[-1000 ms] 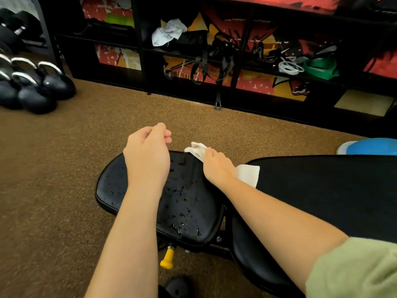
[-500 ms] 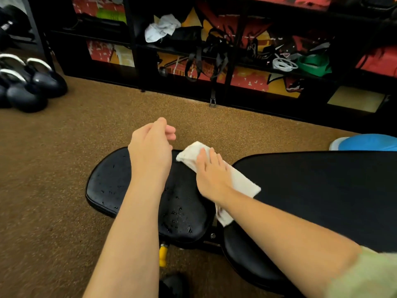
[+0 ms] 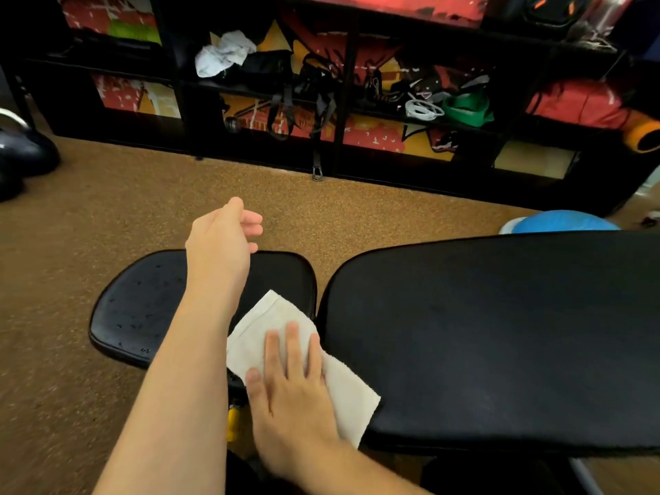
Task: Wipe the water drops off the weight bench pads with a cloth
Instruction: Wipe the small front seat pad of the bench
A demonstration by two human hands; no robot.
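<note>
A small black seat pad point(image 3: 143, 309) lies at lower left, with water drops on its left part. A long black back pad point(image 3: 500, 334) stretches to the right. A white cloth point(image 3: 257, 330) lies across the near right corner of the seat pad and the gap between the pads. My right hand point(image 3: 289, 384) presses flat on the cloth with straight fingers. My left hand point(image 3: 221, 241) hovers above the seat pad's far edge, fingers loosely curled, holding nothing. My left forearm hides the middle of the seat pad.
Brown carpet point(image 3: 71, 226) surrounds the bench. A black shelf unit point(image 3: 339, 101) with straps, a white rag and bands runs along the back. Kettlebells point(image 3: 21, 151) sit at far left. A blue object point(image 3: 560, 223) lies behind the back pad. A yellow knob point(image 3: 233, 419) shows under the seat.
My right hand has dragged the cloth from the seat pad's far edge toward me to its near right corner. The left hand stayed hovering above the pad.
</note>
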